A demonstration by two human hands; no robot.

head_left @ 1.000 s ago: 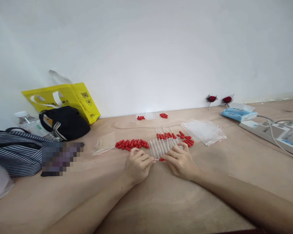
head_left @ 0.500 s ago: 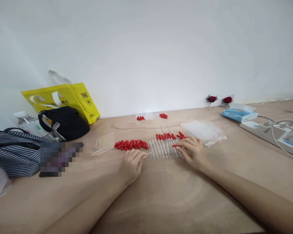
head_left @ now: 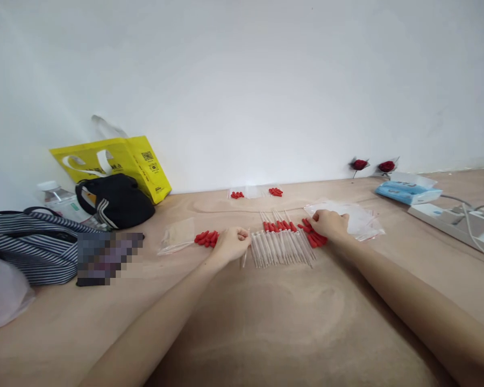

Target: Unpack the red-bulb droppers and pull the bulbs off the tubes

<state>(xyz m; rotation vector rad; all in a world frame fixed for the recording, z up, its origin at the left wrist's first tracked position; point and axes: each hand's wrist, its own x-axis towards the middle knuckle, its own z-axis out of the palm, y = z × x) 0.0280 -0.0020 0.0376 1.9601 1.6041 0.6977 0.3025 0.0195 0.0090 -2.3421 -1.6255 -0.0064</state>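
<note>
My left hand (head_left: pixel 233 242) is closed around a thin clear dropper tube (head_left: pixel 244 257), at the left end of a row of clear tubes (head_left: pixel 280 250) laid side by side. It partly covers a pile of red rubber bulbs (head_left: pixel 205 238). Beyond the row lie several tubes with red bulbs fitted (head_left: pixel 280 226). My right hand (head_left: pixel 329 223) is closed over another group of red bulbs (head_left: pixel 315 236), at the near edge of the clear plastic bags (head_left: pixel 363 220). What its fingertips hold, if anything, is hidden.
Small bags with red bulbs (head_left: pixel 237 195) lie by the wall. Leftward are a flat clear packet (head_left: pixel 177 236), a black pouch (head_left: pixel 121 201), a yellow bag (head_left: pixel 145 161), a bottle (head_left: pixel 60 201) and a striped bag (head_left: pixel 36 247). Rightward are blue tissues (head_left: pixel 407 191) and a power strip (head_left: pixel 452 223).
My right hand has moved right and away from the tube row, where it held a red bulb, to the bulbs by the bags. My left hand has turned, its tube now more upright.
</note>
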